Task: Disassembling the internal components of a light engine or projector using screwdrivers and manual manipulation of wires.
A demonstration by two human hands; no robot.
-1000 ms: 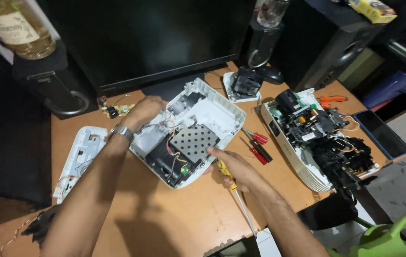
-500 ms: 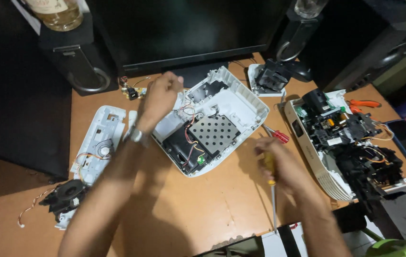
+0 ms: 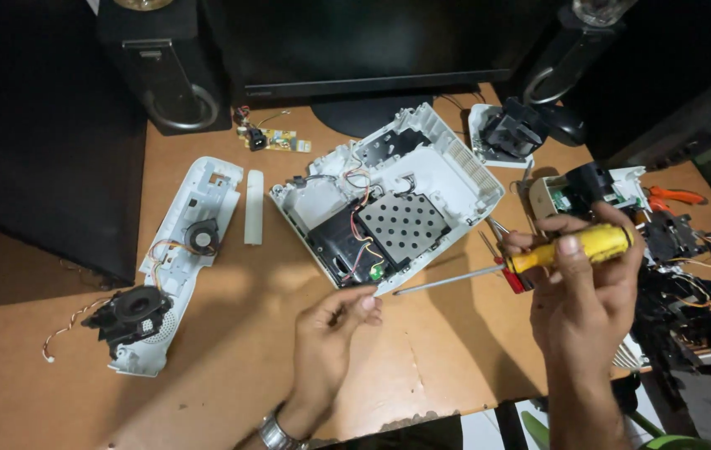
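An opened white plastic housing lies on the wooden desk, showing a perforated metal plate, a black block and coloured wires. My left hand hovers just below its near corner, fingers pinched together; whether anything small sits between them I cannot tell. My right hand is raised to the right of the housing and grips a yellow-handled screwdriver, its shaft pointing left toward the housing's near edge.
A white side panel with a small fan and a black speaker part lies at the left. A small circuit board sits by the monitor stand. Dismantled black-and-white assemblies and orange pliers crowd the right.
My left hand came off the housing's far side and dropped to its near corner. My right hand lifted the screwdriver from vertical to nearly horizontal. The view shifted, showing more of the left desk.
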